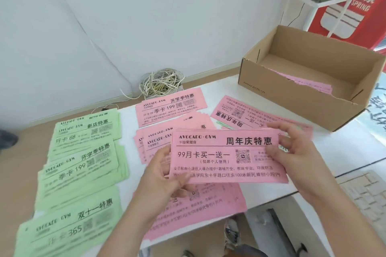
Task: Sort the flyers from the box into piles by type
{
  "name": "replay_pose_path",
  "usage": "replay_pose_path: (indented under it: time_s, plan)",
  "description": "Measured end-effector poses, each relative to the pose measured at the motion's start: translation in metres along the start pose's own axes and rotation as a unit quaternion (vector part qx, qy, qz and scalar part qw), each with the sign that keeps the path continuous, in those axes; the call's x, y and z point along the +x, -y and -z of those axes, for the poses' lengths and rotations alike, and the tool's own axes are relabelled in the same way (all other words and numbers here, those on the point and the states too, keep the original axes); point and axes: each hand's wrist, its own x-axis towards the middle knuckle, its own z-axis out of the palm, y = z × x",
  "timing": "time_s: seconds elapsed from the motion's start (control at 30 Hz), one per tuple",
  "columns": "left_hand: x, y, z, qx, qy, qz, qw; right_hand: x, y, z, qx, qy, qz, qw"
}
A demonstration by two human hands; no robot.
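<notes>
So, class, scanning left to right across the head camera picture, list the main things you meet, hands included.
green flyer piles → left hand → held pink flyer → right hand → cardboard box

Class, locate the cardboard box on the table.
In the head view the box sits upper right on the table, just behind the upside-down pink pile.

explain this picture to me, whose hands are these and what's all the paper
There is no machine: a person wears a camera on the head, so this one picture looks down at their own hands. The left hand and right hand pinch a thin stack of pink flyers by its ends. On the white table lie green piles to the left, pink piles in the middle, and an open cardboard box to the right with more pink flyers inside.
</notes>
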Motion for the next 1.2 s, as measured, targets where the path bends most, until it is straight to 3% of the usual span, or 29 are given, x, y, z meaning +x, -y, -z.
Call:
replay_pose_path:
  time_s: [0.23, 0.5, 0.67, 0.83, 0.97, 1.2]
  plan:
    - [-0.038, 0.025, 0.071, 0.036, -0.095, -0.014, 0.995, -0.035, 0.002, -0.068, -0.029, 0.034, 0.003, 0.999]
    - [-0.047, 0.037, 0.11, 0.04, -0.055, -0.004, 0.998, -0.048, 0.008, -0.105, -0.152, 0.038, 0.02, 0.988]
    - [-0.031, 0.033, 0.113, -0.018, -0.08, -0.022, 0.996, -0.033, 0.016, -0.106, -0.108, 0.074, 0.004, 0.991]
    - [0.001, 0.015, 0.103, 0.0, -0.127, -0.043, 0.991, 0.009, 0.025, -0.097, -0.044, 0.175, -0.065, 0.981]
    - [0.028, 0.002, 0.096, 0.003, -0.133, -0.042, 0.99, 0.047, 0.032, -0.093, -0.089, 0.141, -0.024, 0.986]
    - [0.02, 0.001, 0.094, 0.008, -0.12, -0.079, 0.99, 0.047, 0.033, -0.075, -0.126, 0.194, 0.03, 0.972]
